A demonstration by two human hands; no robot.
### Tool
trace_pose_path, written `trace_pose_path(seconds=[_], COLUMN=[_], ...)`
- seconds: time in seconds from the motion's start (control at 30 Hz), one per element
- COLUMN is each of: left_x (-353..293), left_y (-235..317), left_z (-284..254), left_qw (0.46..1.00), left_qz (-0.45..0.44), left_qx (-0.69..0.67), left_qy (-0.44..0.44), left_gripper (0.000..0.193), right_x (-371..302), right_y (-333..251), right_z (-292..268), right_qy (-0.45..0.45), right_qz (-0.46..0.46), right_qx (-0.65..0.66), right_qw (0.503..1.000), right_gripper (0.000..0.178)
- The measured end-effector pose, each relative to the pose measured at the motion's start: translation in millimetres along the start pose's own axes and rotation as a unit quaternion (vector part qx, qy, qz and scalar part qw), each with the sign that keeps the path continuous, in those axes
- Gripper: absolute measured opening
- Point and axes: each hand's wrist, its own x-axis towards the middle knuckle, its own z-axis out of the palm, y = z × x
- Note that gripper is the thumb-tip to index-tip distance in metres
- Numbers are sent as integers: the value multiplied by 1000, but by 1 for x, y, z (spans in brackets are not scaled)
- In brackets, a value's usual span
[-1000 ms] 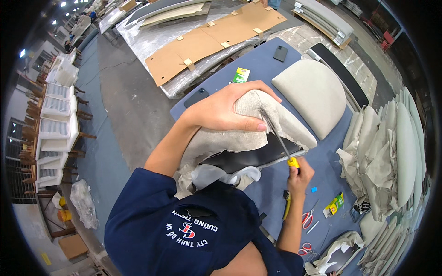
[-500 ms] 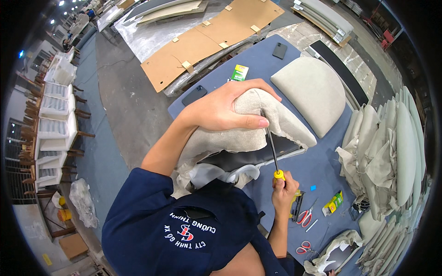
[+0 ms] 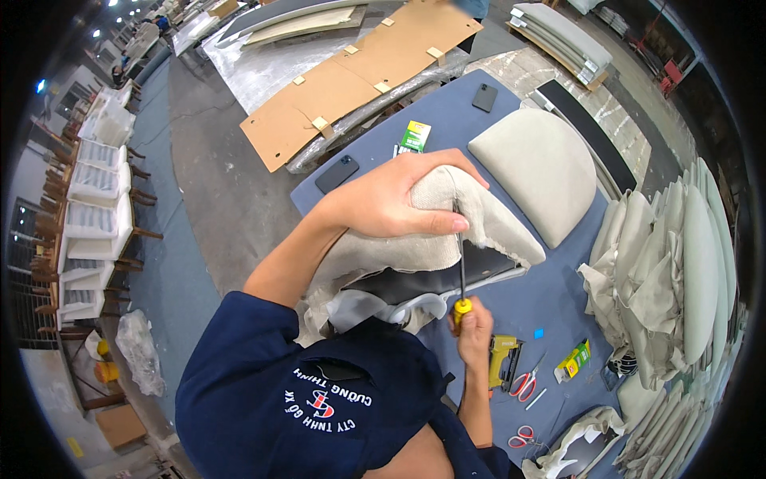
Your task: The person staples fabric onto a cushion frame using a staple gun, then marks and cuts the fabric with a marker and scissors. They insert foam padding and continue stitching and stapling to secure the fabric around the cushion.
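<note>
A beige fabric-covered cushion piece is propped in front of me on a blue-covered table, its dark underside partly showing. My left hand wraps over its upper corner, thumb pressed on the fabric near a fold. In my right hand is a screwdriver-like tool with a yellow handle and a long thin metal shaft. The shaft points up to the fold beside my left thumb, where its tip is hidden. A yellow staple gun lies just right of my right hand.
On the blue table lie red-handled scissors, a green-yellow box, two phones and a rounded beige panel. Stacked beige covers stand at the right. Brown board lies on a table beyond; chairs line the left.
My right hand and the yellow handle have shifted left, so the shaft stands more upright. More of the staple gun now shows. My left hand keeps its hold on the cushion piece.
</note>
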Motion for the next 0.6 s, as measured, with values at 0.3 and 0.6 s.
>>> trace_pose_path(seconds=[0.3, 0.6], left_x=[-3, -10], left_y=[-12, -3], left_z=[-15, -16], left_qw=[999, 1000], left_qz=[40, 9], left_qx=[-21, -8], left_qy=[-2, 12], left_gripper=[50, 53], right_x=[30, 42], right_y=[45, 26], right_z=[18, 47], right_qy=[-166, 1], right_qz=[-21, -104], right_qx=[313, -49], right_qw=[935, 993], right_gripper=[52, 54])
